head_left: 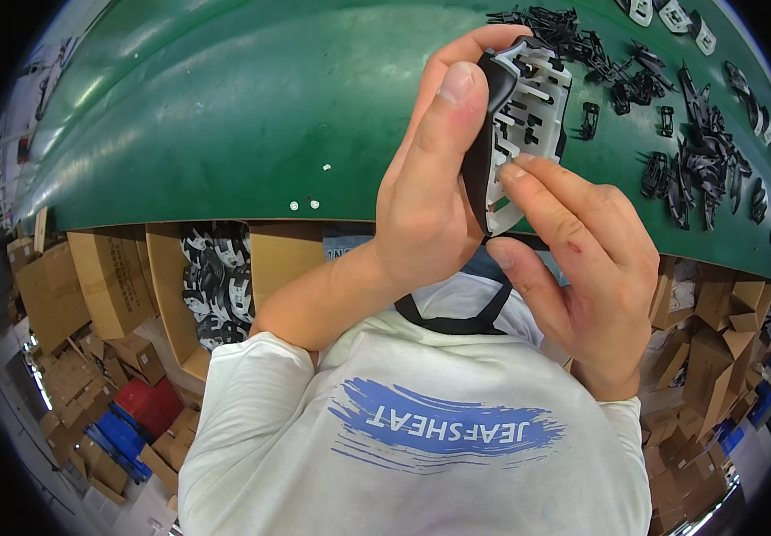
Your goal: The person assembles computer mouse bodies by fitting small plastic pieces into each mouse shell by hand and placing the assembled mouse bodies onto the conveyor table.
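Raised over the table's near edge is a black-and-white plastic housing, with its hollow white side and several ribs and posts facing right. My left hand grips it from the left, thumb along the black outer wall. Small black pieces show among the white ribs. My right hand reaches in from the right. Its index and middle fingertips touch the lower inside of the housing, while its thumb stands apart below the lower end. Whether a small part lies under those fingertips is hidden.
The green table carries a pile of black plastic parts and more black clips at the right. Small white pieces lie near the front edge. A cardboard box below holds black-and-white housings; further boxes stand around.
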`<action>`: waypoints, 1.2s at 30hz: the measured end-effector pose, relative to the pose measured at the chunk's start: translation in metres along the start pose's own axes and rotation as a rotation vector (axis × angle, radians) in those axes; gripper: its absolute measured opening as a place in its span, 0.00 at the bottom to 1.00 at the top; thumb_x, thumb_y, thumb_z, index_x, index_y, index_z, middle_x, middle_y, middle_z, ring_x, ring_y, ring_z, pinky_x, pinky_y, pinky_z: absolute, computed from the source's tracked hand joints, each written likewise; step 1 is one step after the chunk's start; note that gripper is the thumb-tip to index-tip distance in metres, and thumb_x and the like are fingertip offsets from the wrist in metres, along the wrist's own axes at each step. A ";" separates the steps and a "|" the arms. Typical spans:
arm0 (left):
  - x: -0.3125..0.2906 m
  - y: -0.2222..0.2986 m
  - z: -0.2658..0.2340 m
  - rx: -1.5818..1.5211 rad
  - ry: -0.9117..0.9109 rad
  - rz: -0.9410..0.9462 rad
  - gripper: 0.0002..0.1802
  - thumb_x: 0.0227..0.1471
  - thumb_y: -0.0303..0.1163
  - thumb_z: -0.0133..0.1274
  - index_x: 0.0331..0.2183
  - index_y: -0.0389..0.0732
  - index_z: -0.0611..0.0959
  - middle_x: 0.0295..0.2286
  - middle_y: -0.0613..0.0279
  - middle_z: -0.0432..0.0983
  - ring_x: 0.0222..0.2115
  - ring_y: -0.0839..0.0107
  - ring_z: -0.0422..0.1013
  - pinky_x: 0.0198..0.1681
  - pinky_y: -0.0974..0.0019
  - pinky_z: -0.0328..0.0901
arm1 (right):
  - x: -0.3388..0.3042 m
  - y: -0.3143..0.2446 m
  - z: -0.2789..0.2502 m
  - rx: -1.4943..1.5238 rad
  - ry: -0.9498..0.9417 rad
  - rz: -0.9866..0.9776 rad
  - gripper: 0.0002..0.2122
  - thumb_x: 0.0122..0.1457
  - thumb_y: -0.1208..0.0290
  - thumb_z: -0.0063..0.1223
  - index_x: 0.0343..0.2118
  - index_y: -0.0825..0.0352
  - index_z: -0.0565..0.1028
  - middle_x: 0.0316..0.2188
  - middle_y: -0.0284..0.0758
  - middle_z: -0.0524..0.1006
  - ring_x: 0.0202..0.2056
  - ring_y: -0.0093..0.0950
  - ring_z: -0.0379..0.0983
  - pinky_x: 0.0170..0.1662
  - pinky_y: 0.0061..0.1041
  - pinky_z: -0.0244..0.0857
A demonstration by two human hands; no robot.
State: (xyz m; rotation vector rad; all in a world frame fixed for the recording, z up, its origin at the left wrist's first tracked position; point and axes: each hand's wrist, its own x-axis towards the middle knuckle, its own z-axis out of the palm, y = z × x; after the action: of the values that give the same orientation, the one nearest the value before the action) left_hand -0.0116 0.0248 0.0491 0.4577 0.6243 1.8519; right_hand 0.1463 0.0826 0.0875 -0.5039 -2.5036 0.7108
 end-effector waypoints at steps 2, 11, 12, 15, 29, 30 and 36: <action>-0.002 -0.002 -0.002 0.084 -0.055 0.057 0.29 0.75 0.49 0.39 0.65 0.37 0.66 0.51 0.61 0.72 0.49 0.77 0.69 0.55 0.68 0.64 | 0.000 0.001 0.001 0.012 0.004 0.008 0.24 0.50 0.68 0.75 0.51 0.69 0.83 0.50 0.45 0.83 0.38 0.38 0.79 0.42 0.31 0.73; -0.010 -0.016 -0.004 0.209 -0.043 0.131 0.32 0.73 0.48 0.42 0.67 0.36 0.62 0.55 0.61 0.65 0.52 0.76 0.63 0.59 0.69 0.59 | 0.000 0.008 0.000 0.074 -0.074 0.023 0.26 0.45 0.67 0.76 0.49 0.71 0.84 0.51 0.45 0.84 0.36 0.38 0.79 0.41 0.34 0.72; -0.011 -0.017 -0.007 0.246 -0.019 0.109 0.32 0.73 0.48 0.42 0.67 0.36 0.62 0.55 0.60 0.65 0.52 0.76 0.63 0.59 0.69 0.58 | 0.001 0.011 -0.002 0.056 -0.105 0.007 0.25 0.44 0.66 0.77 0.48 0.71 0.84 0.49 0.44 0.85 0.35 0.37 0.78 0.40 0.33 0.71; -0.015 -0.024 -0.007 0.296 0.022 0.086 0.33 0.73 0.49 0.42 0.67 0.36 0.61 0.54 0.59 0.66 0.52 0.76 0.63 0.59 0.68 0.58 | 0.004 0.021 -0.003 0.109 -0.158 -0.015 0.23 0.44 0.65 0.78 0.44 0.69 0.86 0.46 0.40 0.86 0.31 0.35 0.77 0.38 0.32 0.68; 0.017 -0.011 -0.041 -0.244 -0.161 0.002 0.37 0.75 0.60 0.30 0.60 0.39 0.76 0.50 0.47 0.81 0.48 0.58 0.80 0.52 0.53 0.76 | -0.001 0.033 0.035 -0.047 0.276 -0.183 0.21 0.51 0.64 0.75 0.48 0.65 0.85 0.50 0.37 0.85 0.33 0.30 0.76 0.43 0.30 0.71; 0.015 -0.006 -0.038 -0.309 -0.147 -0.031 0.37 0.75 0.60 0.30 0.60 0.39 0.77 0.51 0.46 0.81 0.49 0.56 0.79 0.53 0.52 0.76 | -0.005 0.033 0.029 -0.035 0.238 -0.182 0.21 0.53 0.65 0.74 0.49 0.67 0.84 0.50 0.41 0.85 0.38 0.33 0.79 0.46 0.33 0.71; 0.013 0.005 -0.004 -0.394 0.129 -0.150 0.36 0.73 0.63 0.34 0.52 0.42 0.81 0.43 0.56 0.83 0.43 0.63 0.81 0.48 0.56 0.76 | -0.011 0.037 0.019 -0.046 0.231 -0.173 0.20 0.49 0.72 0.75 0.48 0.63 0.86 0.50 0.36 0.86 0.36 0.28 0.79 0.48 0.32 0.72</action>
State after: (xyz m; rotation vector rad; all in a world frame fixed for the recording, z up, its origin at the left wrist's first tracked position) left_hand -0.0220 0.0351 0.0494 0.0309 0.3534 1.8125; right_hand 0.1532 0.0995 0.0488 -0.3576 -2.3162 0.4998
